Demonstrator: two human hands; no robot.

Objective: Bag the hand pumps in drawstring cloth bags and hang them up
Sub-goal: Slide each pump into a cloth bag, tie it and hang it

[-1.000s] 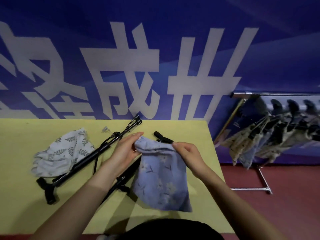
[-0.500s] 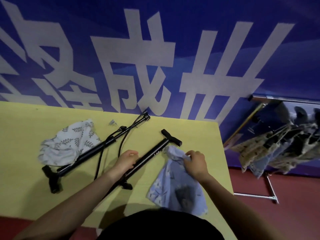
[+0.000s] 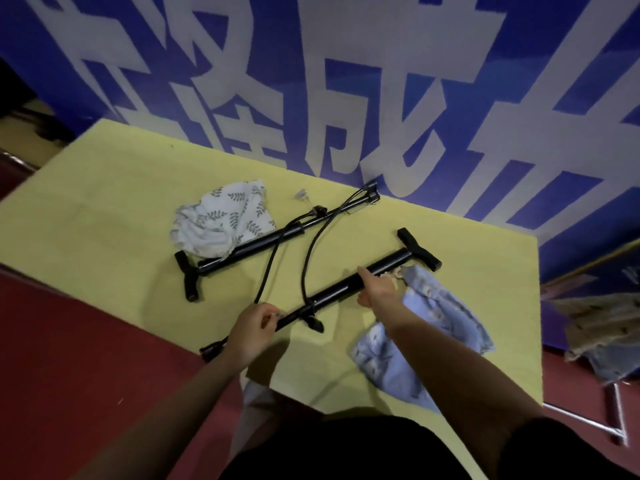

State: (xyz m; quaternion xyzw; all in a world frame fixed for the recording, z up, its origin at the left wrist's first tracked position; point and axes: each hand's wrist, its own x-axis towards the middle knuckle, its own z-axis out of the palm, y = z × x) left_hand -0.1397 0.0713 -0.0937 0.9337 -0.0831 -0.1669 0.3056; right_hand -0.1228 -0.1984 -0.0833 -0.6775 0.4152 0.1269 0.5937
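Right now both hands are on the near pump (image 3: pixel 346 289), which lies diagonally on the yellow table (image 3: pixel 104 216). Left hand (image 3: pixel 251 329) is closed around the barrel's lower end, near the foot; right hand (image 3: pixel 377 289) rests on the barrel further up toward the T-handle, fingers extended along it, not clearly gripping, so I can't tell if it's clamped.

Blue bag (image 3: pixel 433 327) lies crumpled on the table just beside the pump, partly under the right forearm, mouth not held open. Second pump (image 3: pixel 256 244) sits further back, touching the leaf-print bag (image 3: pixel 221 220). Neither pump is bagged yet. Some hung bags (image 3: pixel 602 327) show at the right edge, blurred.

Risks, as I judge them:
- The near pump's hose (image 3: pixel 308 265) loops loose toward the second pump; lifting could snag it or drag that pump.
- Foot end overhangs the table edge; a loose grip could tip it off.
- Bag mouth is collapsed, so the T-handle or foot could catch in the cloth.
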